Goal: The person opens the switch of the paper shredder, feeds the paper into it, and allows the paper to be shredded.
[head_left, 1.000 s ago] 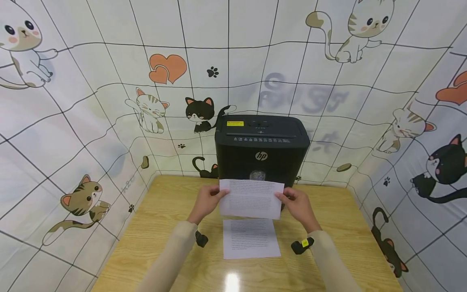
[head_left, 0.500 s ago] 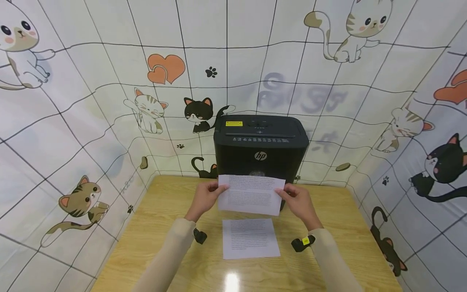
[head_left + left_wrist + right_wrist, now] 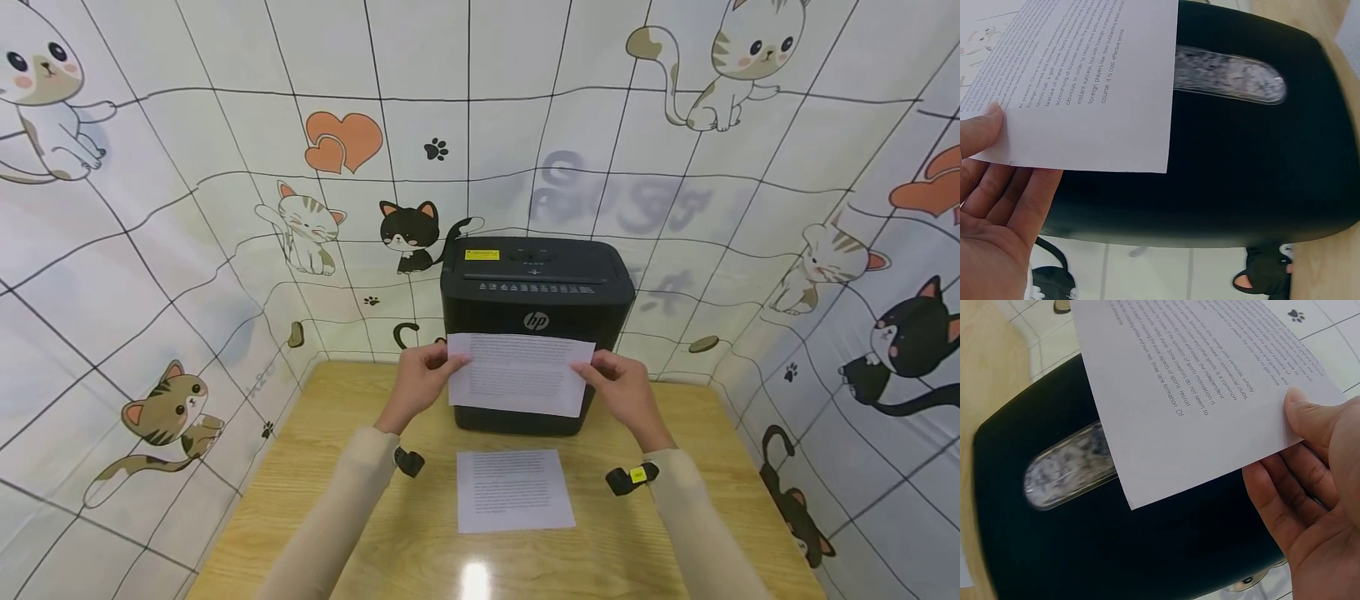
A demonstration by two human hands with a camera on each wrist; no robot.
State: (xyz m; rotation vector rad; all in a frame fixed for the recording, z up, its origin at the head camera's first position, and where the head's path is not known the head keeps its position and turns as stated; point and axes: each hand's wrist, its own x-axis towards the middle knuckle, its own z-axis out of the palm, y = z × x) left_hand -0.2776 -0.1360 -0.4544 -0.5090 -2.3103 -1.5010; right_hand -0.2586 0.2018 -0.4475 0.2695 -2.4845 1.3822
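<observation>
Both hands hold up one printed sheet of paper (image 3: 521, 375), stretched flat in front of a black HP paper shredder (image 3: 536, 283). My left hand (image 3: 420, 383) pinches its left edge, thumb on the printed face and fingers behind. On the opposite edge, my right hand (image 3: 621, 390) pinches it the same way. The sheet's top edge sits just below the HP logo, lower than the feed slot (image 3: 534, 279) on the shredder's top. Both wrist views show the shredder's clear window (image 3: 1229, 76) with paper shreds behind it.
A second printed sheet (image 3: 514, 492) lies on the wooden table (image 3: 300, 467), between the forearms and nearer the front. The shredder stands at the table's back, close to a cat-patterned wall covering (image 3: 420, 67) that also runs along both sides.
Both hands have raised the held sheet and brought it farther up the shredder's front, uncovering the shredder's base below it. The sheet on the table has stayed put.
</observation>
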